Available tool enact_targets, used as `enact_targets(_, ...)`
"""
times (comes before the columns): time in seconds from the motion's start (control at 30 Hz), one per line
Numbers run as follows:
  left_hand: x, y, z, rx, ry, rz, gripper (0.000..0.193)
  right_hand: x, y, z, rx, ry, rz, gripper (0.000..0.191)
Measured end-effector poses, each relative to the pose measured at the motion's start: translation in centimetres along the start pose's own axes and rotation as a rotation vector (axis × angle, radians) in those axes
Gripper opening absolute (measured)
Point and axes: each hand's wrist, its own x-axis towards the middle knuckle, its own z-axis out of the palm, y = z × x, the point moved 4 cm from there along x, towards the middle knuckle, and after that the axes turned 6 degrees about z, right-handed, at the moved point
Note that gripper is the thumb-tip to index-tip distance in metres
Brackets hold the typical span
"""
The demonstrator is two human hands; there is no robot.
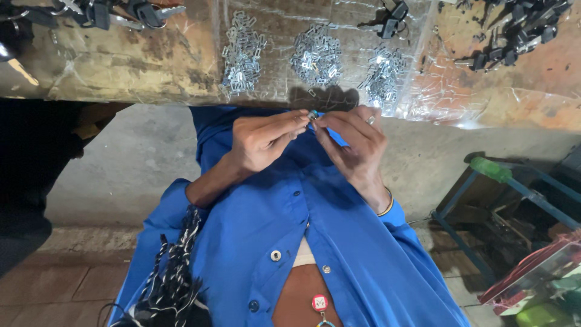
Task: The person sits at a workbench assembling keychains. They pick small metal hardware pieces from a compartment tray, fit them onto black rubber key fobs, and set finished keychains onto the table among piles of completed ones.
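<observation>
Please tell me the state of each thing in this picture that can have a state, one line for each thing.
Left hand: raised before the chest, fingertips pinched on the small metal piece.
Right hand: raised, fingertips pinched on the same piece.
Small metal piece: held between both hands, mostly hidden.
Metal clips: lying loose in three heaps on the bench.
Black-headed keys: lying scattered on the bench.
Blue shirt: partly unbuttoned at the bottom.

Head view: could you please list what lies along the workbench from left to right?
Dark-headed keys → first pile of small metal pieces → second pile → third pile → heap of dark keys, all on the plastic-covered workbench.
</observation>
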Motion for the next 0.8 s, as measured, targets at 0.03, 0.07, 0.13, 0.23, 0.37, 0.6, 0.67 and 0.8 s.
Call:
enact_targets(0.03, 0.1, 0.1, 0.3, -0.008, 0.006, 0.007, 0.027, -0.4, 0.2, -0.2, 0.028, 0.014, -0.003, 0.024)
enact_targets(0.07, 0.1, 0.2, 0.5, -0.016, 0.012, 0.013, 0.027, -0.7, 0.3, -0.3, 0.056, 0.026, -0.006, 0.025)
enact_targets(0.13, 0.2, 0.1, 1.0, -0.036, -0.002, 0.010, 0.026, -1.3, 0.8, -0.2, 0.043, 0.068, -0.007, 0.026)
enact_targets(0.23, 0.1, 0.0, 1.7, -0.107, -0.021, -0.070, 0.023, -1.9, 1.7, -0.2, 0.014, 0.075, -0.022, 0.027)
enact_targets(0.37, -0.2, 0.1, 2.4, -0.108, -0.038, -0.066, 0.023, -1.9, 2.6, -1.0, 0.055, -0.026, -0.011, 0.026)
enact_targets(0.6, -1.2, -1.4, 1.8, -0.325, 0.084, -0.237, 0.023, -1.4, 2.8, -3.5, -0.421, 0.193, -0.027, 0.039)
enact_targets(0.67, -1.2, -1.7, 1.6, -0.360, 0.113, -0.250, 0.023, -1.3, 3.3, -3.0, -0.412, 0.182, -0.094, 0.033)
enact_targets(0.8, -1.2, -1.8, 1.3, -0.369, 0.125, -0.246, 0.022, -2.2, 3.7, -2.4, -0.286, 0.095, -0.161, 0.027)
